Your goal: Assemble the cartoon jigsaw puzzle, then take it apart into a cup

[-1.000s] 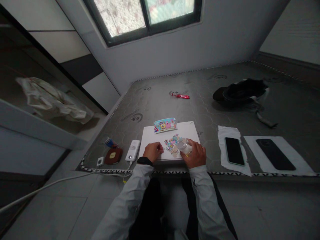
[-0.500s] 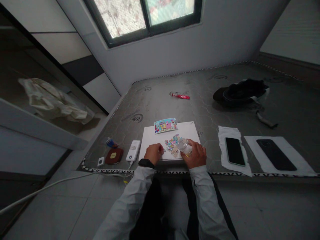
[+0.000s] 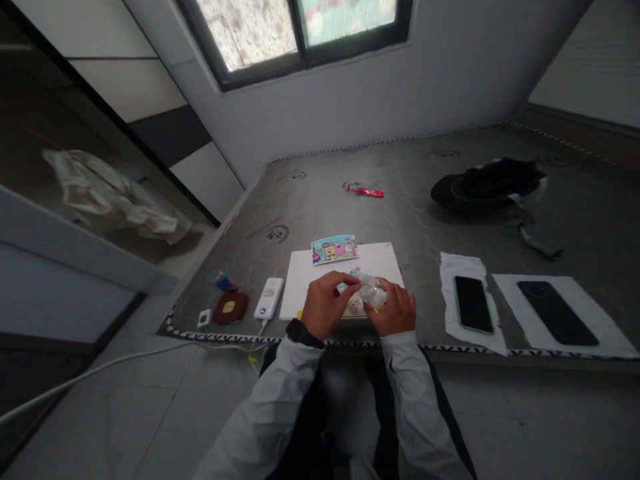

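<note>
My right hand (image 3: 393, 310) is wrapped round a small clear jar (image 3: 371, 291), tilted with its mouth towards the left. My left hand (image 3: 327, 301), with a dark watch on its wrist, is at the jar's mouth, thumb and forefinger pinched together. Whatever lies between those fingertips is too small to make out. Under both hands is a heap of small coloured pieces (image 3: 355, 307), largely hidden by the hands and jar. They lie on a white box (image 3: 299, 272). A colourful cartoon picture card (image 3: 335, 250) rests along the box's far edge.
Left of the box are a white power bank (image 3: 269, 298) with a cable, a brown case (image 3: 231, 308), a blue can (image 3: 220, 281) and a small white cube (image 3: 205, 318). Rightward lie two phones (image 3: 473, 304) on white sheets and a dark cap (image 3: 487, 187). A red packet (image 3: 364, 191) lies farther back.
My left hand has moved from the box's near left side, up and right to the jar's mouth, now covering much of the heap. My right hand keeps hold of the jar. The view has shifted slightly.
</note>
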The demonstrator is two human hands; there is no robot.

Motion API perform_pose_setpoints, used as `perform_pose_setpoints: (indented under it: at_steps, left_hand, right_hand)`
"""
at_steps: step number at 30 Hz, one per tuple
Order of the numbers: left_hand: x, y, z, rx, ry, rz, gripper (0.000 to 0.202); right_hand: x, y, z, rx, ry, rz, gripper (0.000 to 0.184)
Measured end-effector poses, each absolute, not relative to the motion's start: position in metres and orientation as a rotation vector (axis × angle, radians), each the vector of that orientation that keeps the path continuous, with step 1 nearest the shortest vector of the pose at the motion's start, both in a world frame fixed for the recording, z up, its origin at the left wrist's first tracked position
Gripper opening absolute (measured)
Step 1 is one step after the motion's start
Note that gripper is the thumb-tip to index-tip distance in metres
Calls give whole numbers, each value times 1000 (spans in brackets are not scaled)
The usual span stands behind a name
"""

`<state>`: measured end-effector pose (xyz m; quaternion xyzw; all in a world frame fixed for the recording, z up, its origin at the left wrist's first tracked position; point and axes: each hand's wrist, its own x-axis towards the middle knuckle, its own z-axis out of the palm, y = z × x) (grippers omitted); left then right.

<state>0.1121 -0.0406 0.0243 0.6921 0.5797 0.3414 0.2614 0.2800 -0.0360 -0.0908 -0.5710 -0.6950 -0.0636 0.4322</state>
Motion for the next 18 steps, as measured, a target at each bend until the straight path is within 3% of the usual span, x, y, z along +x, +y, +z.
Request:
perform_pose_setpoints:
  at_steps: [4, 9, 15, 18]
  left_hand:
    - [116, -37, 22, 1778, 1561, 897, 18]
    - [90, -26, -8, 1846, 1875, 776, 22]
    - [105, -27, -33, 1956, 2070, 363, 58]
    - [120, -24, -34, 1957, 2123, 265, 59]
  right_hand:
    - [279, -38, -89, -1428, -1722, -144, 49]
    - [280, -37, -89, -1402, -1725, -155, 49]
    - [280, -35, -93, -1408, -1729, -168, 51]
    - [282, -35, -93, -1378, -1717, -202, 51]
